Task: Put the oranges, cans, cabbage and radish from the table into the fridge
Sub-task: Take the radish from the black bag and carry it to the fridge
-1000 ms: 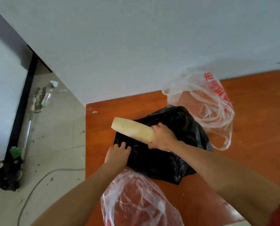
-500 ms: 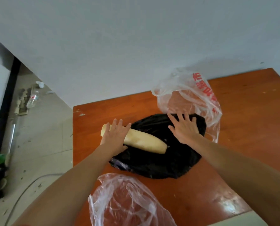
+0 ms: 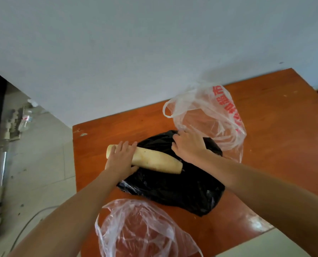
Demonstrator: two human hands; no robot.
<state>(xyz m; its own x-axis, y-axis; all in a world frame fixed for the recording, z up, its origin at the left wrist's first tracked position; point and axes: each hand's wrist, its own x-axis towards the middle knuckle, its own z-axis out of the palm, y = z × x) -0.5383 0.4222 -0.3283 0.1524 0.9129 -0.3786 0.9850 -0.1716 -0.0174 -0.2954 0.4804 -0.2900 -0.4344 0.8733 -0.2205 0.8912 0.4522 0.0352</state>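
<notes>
A long white radish lies across the left part of a crumpled black plastic bag on the orange-brown table. My left hand is laid over the radish's thick left end, fingers wrapped over its top. My right hand rests on the bag's far edge, fingers curled into the black plastic. No oranges, cans, cabbage or fridge are in view.
A clear plastic bag with red print lies behind the black bag. Another clear bag lies at the table's near edge. The white wall runs behind the table. On the floor at the left are a plastic bottle and a cable.
My right hand let go of the radish and moved onto the black bag, where its fingers now curl in. My left hand moved from the bag onto the radish's left end.
</notes>
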